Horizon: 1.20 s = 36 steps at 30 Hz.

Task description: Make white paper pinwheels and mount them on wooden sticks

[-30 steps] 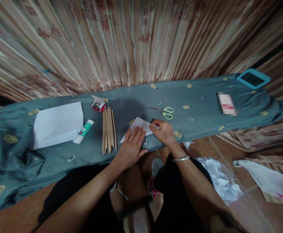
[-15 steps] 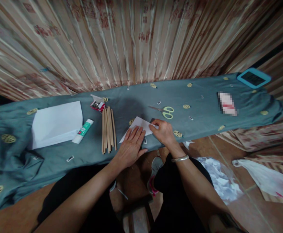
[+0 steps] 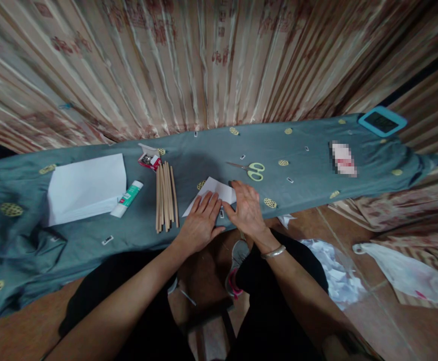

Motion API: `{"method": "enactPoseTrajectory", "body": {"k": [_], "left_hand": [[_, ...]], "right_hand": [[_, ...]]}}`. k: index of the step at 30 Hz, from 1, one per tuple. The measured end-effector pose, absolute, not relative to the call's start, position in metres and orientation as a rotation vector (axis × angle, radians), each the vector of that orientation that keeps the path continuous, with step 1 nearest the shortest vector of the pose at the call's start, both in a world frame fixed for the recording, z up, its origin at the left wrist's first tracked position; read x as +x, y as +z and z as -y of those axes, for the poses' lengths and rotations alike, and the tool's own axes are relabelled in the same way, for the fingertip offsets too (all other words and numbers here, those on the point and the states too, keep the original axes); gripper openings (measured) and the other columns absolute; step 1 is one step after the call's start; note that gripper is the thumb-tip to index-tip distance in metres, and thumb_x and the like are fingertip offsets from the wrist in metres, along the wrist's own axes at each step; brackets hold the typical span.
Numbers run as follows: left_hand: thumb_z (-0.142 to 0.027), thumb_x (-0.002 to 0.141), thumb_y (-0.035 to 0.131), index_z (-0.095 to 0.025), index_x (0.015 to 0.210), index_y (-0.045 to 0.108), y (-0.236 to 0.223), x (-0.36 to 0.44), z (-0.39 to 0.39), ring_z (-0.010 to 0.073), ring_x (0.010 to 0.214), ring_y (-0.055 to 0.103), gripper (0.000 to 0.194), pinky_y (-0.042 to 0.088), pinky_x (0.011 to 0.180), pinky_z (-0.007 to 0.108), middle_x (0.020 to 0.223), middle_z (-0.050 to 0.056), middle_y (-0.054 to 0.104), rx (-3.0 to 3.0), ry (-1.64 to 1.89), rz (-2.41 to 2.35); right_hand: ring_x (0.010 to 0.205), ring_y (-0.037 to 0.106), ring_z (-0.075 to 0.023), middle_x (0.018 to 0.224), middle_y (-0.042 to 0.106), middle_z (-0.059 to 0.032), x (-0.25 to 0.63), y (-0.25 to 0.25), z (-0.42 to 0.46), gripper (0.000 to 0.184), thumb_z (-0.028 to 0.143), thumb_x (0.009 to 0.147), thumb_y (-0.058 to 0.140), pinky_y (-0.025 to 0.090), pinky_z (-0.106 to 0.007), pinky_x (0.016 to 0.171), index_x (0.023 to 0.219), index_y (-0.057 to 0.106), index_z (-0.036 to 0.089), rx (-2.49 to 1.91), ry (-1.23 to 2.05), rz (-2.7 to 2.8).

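Note:
A small folded white paper [image 3: 215, 191] lies on the blue-grey cloth [image 3: 309, 165] near its front edge. My left hand [image 3: 200, 223] lies flat on the paper's left part, fingers stretched out. My right hand [image 3: 246, 207] rests palm down on its right part, fingers extended over the edge. A bundle of wooden sticks [image 3: 165, 197] lies just left of my hands. Green-handled scissors [image 3: 252, 170] lie just beyond my right hand.
A stack of white sheets [image 3: 85, 188] and a glue stick [image 3: 127, 198] lie to the left, with a small red box [image 3: 148, 160] behind the sticks. A blue-framed device [image 3: 382, 121] sits far right. Bags of paper scraps [image 3: 335, 273] lie on the floor.
My right hand has gone from pinching the paper's right corner to lying flat on it. The left hand stays pressed on the paper. The view shifted slightly.

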<state>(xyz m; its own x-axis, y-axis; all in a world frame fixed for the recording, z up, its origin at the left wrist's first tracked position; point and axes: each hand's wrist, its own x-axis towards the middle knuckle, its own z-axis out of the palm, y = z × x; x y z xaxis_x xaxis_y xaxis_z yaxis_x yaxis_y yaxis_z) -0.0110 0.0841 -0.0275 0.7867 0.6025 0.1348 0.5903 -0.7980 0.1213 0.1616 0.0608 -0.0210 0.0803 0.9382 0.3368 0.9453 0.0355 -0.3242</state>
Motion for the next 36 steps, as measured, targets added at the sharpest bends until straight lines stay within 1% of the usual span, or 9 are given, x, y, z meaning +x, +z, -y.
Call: {"method": "enactPoseTrajectory", "body": {"k": [5,13,17,22,26,29,31,33,36], "left_hand": [[-0.047,0.089,0.058,-0.004,0.144,0.039,-0.03,-0.013,-0.086,0.0363,0.145,0.029,0.071,0.025,0.118,0.052,0.153,0.023,0.038,2.919,0.283,-0.952],[-0.039,0.089,0.059,0.002,0.141,0.039,-0.025,-0.055,-0.074,0.0364,0.142,0.036,0.07,0.034,0.115,0.049,0.149,0.028,0.04,2.942,0.243,-1.025],[-0.037,0.09,0.056,0.001,0.139,0.043,-0.02,-0.075,-0.066,0.0361,0.14,0.039,0.063,0.029,0.117,0.053,0.146,0.028,0.045,2.974,0.26,-1.071],[-0.038,0.089,0.057,-0.001,0.136,0.047,-0.018,-0.087,-0.062,0.0367,0.138,0.042,0.061,0.03,0.117,0.054,0.143,0.028,0.048,2.936,0.302,-1.109],[-0.039,0.091,0.054,-0.002,0.138,0.046,-0.021,-0.088,-0.06,0.0358,0.14,0.04,0.06,0.029,0.117,0.055,0.145,0.028,0.046,2.894,0.336,-1.134],[-0.042,0.093,0.05,-0.001,0.14,0.043,-0.025,-0.086,-0.057,0.036,0.14,0.039,0.063,0.028,0.117,0.055,0.145,0.028,0.045,2.882,0.38,-1.169],[-0.043,0.093,0.049,-0.001,0.142,0.04,-0.026,-0.085,-0.057,0.0359,0.142,0.036,0.064,0.028,0.117,0.056,0.146,0.029,0.044,2.87,0.422,-1.192],[-0.043,0.094,0.048,-0.001,0.143,0.037,-0.026,-0.086,-0.057,0.0358,0.142,0.035,0.065,0.028,0.116,0.056,0.147,0.029,0.043,2.869,0.462,-1.201],[-0.043,0.096,0.045,-0.002,0.145,0.033,-0.022,-0.089,-0.061,0.0349,0.142,0.035,0.064,0.029,0.116,0.056,0.147,0.029,0.043,2.854,0.542,-1.215]], "right_hand": [[0.137,0.04,-0.0307,0.147,0.046,-0.0217,0.169,-0.032,-0.055,0.056,0.04,0.094,0.045,0.032,-0.05,0.11,0.14,0.043,0.008,-1.91,-0.009,1.783],[0.137,0.041,-0.0299,0.145,0.048,-0.0218,0.211,-0.046,-0.049,0.048,0.031,0.094,0.04,0.037,-0.049,0.108,0.137,0.046,0.01,-1.959,0.037,1.589],[0.135,0.043,-0.0305,0.145,0.049,-0.0199,0.212,-0.047,-0.049,0.047,0.03,0.092,0.042,0.037,-0.05,0.108,0.136,0.048,0.012,-1.968,0.076,1.556],[0.135,0.043,-0.0301,0.145,0.049,-0.0198,0.21,-0.043,-0.049,0.047,0.026,0.092,0.04,0.037,-0.05,0.108,0.135,0.05,0.011,-1.969,0.105,1.55],[0.133,0.045,-0.0294,0.144,0.05,-0.0186,0.212,-0.038,-0.051,0.045,0.022,0.091,0.038,0.037,-0.051,0.107,0.132,0.053,0.013,-1.988,0.134,1.534],[0.133,0.045,-0.0273,0.142,0.052,-0.0179,0.21,-0.034,-0.054,0.043,0.026,0.096,0.033,0.038,-0.049,0.108,0.131,0.055,0.014,-1.923,0.174,1.572],[0.133,0.046,-0.0283,0.142,0.052,-0.0185,0.205,-0.031,-0.057,0.043,0.034,0.097,0.036,0.038,-0.049,0.107,0.129,0.058,0.015,-1.881,0.222,1.641],[0.133,0.047,-0.0308,0.142,0.052,-0.0195,0.2,-0.029,-0.061,0.042,0.04,0.094,0.047,0.038,-0.051,0.107,0.123,0.062,0.015,-1.869,0.273,1.687],[0.132,0.049,-0.0315,0.141,0.053,-0.0195,0.194,-0.027,-0.068,0.032,0.033,0.086,0.06,0.038,-0.051,0.107,0.112,0.068,0.016,-1.866,0.346,1.664]]}}
